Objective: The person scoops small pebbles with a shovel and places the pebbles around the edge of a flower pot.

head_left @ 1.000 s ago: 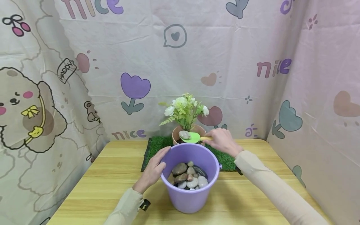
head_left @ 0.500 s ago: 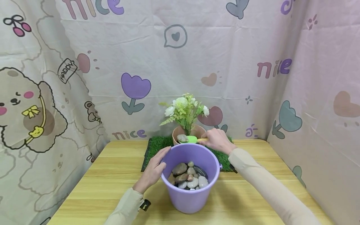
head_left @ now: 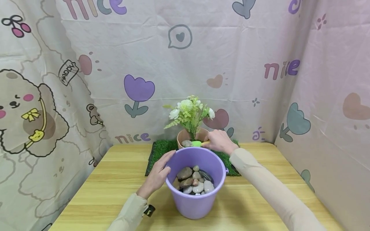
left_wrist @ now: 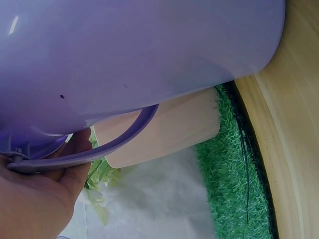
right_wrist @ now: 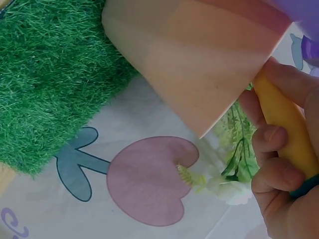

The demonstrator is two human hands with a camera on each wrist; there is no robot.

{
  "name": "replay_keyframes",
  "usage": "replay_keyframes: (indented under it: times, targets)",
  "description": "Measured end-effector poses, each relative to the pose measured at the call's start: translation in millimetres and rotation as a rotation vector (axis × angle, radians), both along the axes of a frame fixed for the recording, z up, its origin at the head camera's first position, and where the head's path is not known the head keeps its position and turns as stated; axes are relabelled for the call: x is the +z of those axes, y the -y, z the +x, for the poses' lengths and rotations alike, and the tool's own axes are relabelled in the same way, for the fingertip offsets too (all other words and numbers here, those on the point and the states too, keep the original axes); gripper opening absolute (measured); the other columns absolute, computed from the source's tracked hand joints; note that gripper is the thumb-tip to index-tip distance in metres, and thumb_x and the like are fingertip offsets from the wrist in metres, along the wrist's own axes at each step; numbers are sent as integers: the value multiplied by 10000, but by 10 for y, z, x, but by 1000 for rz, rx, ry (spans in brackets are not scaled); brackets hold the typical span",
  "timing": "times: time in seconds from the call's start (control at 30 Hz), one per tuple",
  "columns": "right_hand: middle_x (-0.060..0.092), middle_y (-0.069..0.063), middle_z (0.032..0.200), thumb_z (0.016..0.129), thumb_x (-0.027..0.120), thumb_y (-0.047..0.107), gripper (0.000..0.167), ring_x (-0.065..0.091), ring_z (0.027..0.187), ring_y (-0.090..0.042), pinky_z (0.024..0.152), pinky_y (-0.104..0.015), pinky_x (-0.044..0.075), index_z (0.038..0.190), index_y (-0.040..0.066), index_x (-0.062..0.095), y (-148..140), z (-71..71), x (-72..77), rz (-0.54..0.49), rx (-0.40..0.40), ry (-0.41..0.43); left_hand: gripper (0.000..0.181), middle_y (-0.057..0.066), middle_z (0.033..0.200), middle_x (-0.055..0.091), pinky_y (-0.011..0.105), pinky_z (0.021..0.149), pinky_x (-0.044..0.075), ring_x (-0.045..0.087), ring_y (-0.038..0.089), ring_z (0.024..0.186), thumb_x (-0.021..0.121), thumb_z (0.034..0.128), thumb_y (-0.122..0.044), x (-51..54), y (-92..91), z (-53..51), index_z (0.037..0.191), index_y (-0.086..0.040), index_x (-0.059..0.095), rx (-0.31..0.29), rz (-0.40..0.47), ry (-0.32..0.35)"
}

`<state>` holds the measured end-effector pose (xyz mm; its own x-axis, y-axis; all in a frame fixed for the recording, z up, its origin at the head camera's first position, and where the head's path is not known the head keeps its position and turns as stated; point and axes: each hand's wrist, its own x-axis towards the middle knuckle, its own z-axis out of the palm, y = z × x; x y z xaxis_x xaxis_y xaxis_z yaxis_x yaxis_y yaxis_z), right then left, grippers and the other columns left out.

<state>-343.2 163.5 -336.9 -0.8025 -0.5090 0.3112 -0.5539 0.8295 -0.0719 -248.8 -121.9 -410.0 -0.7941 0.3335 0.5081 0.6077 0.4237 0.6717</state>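
To the right of the left hand (head_left: 157, 174), which pinches its rim, stands a purple bucket (head_left: 195, 206); just left of the right hand (head_left: 220, 141), a flowerpot (right_wrist: 189, 64); curled snugly into that hand, a green-bladed trowel (head_left: 197, 144); farther left, at its tip, a grey stone (head_left: 186, 143)

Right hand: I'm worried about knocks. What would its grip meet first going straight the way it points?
Probably the flowerpot, just ahead of the right hand, though depth is unclear.
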Motion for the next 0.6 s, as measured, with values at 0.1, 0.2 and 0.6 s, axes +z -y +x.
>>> replay_keyframes:
  times: [0.1, 0.2, 0.6]
  targets:
    - [420, 104, 471, 846, 732, 379, 399, 397, 454, -92, 434, -260, 328, 514, 245, 557, 42, -25, -8, 13, 12, -11, 649, 71, 1516, 446, 528, 1088, 383, 441, 269, 1379, 436, 841, 15, 1, 1, 4, 1480, -101, 446, 1, 1, 3]
    - [356, 115, 457, 839, 735, 369, 437, 372, 448, -88, 424, -259, 305, 491, 242, 504, 87, -31, -4, 27, 11, -22, 649, 67, 1517, 446, 527, 1086, 386, 440, 267, 1380, 435, 843, 13, 2, -2, 3, 1481, -105, 444, 1, -1, 3]
    - [208, 91, 480, 840, 738, 383, 527, 244, 465, -100, 420, -271, 194, 479, 209, 396, 179, -16, 58, 125, 28, -74, 653, 58, 1518, 444, 524, 1093, 381, 438, 264, 1381, 437, 843, 7, -12, 0, -3, 1483, -125, 444, -2, 5, 10]
